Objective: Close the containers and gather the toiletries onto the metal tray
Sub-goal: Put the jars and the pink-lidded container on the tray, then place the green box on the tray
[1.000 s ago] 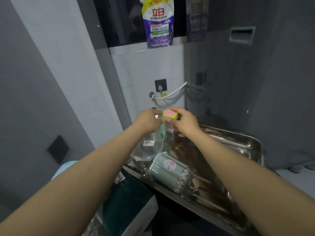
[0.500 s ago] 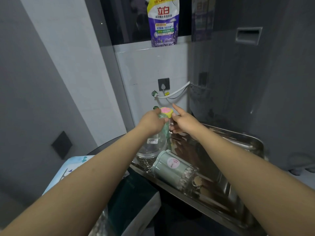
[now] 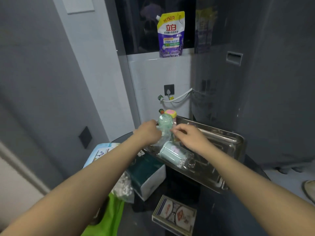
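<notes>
A metal tray (image 3: 231, 140) rests on a dark surface. At its far left corner stands a translucent green bottle (image 3: 165, 122); my left hand (image 3: 148, 133) is wrapped around its left side. Behind the bottle stands a small jar with a pink and yellow lid (image 3: 170, 113). My right hand (image 3: 189, 137) hovers low at the bottle's right side with its fingers curled, and what they touch is hidden. A pale green cotton swab container (image 3: 171, 151) lies on its side in the tray. A clear round container (image 3: 154, 146) sits partly under my left wrist.
Left of the tray lie a blue-white tissue pack (image 3: 100, 152), a dark green tissue box (image 3: 146, 174), a bag of cotton swabs (image 3: 123, 188) and a bright green bag (image 3: 109, 217). A picture box (image 3: 173, 215) lies in front. A detergent pouch (image 3: 170, 34) stands on the ledge.
My right hand has let go of the pink and yellow lid and dropped down beside the green bottle. The left hand has stayed on the bottle. The camera has tilted down.
</notes>
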The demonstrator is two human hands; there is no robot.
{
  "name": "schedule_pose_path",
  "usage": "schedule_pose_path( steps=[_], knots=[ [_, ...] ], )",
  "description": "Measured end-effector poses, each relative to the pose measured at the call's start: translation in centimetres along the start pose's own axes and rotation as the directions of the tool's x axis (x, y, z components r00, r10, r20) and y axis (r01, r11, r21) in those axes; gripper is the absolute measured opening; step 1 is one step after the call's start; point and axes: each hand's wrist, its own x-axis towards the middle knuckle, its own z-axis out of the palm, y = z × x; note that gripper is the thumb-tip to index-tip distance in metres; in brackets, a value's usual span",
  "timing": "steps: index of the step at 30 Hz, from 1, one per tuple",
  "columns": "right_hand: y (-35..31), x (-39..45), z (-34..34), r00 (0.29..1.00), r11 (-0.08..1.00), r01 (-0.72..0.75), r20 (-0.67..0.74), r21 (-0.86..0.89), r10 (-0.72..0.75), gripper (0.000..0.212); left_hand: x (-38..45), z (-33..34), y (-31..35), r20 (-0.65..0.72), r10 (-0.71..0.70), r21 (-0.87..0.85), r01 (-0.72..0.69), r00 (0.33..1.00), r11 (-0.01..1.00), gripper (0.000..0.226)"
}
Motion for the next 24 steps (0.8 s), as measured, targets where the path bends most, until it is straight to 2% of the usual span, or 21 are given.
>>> schedule_pose_path(
  steps=[5, 7, 10, 12, 16, 21, 24],
  knots=[
    [-1.6, -4.6, 1.5, 0.991, 1.000, -0.002, 0.133, -0.022, 0.005, 0.018, -4.2, -0.9, -3.5, 0.078, -0.106, 0.089, 0.099, 0.991, 0.991, 0.040],
    [-2.0, -5.9, 2.5, 0.971, 0.996, -0.088, 0.219, -0.028, 0.092, 0.026, -5.1, -1.2, -4.3, 0.104, -0.145, 0.112, 0.133, 0.984, 0.985, 0.042],
    [-2.6, -7.3, 3.8, 0.885, 0.962, -0.268, 0.380, -0.052, 0.267, 0.045, -5.7, -1.7, -5.0, 0.074, -0.179, 0.074, 0.173, 0.981, 0.982, 0.047],
    [-2.9, -8.0, 4.7, 0.839, 0.934, -0.355, 0.427, -0.041, 0.337, 0.052, -6.0, -1.8, -5.4, 0.088, -0.190, 0.035, 0.187, 0.978, 0.982, 0.048],
    [-3.3, -8.6, 6.1, 0.847, 0.894, -0.423, 0.414, 0.146, 0.333, 0.046, -5.4, -1.6, -6.2, 0.061, -0.188, -0.035, 0.191, 0.980, 0.981, 0.055],
    [-3.7, -8.9, 5.5, 0.844, 0.857, -0.461, 0.411, 0.230, 0.344, 0.039, -6.3, -3.5, -5.3, 0.006, -0.162, -0.228, 0.159, 0.987, 0.960, 0.036],
    [-4.4, -9.4, 4.8, 0.864, 0.835, -0.459, 0.372, 0.303, 0.340, 0.037, -6.3, -4.5, -4.7, -0.029, -0.142, -0.307, 0.127, 0.989, 0.943, 0.038]
  ],
)
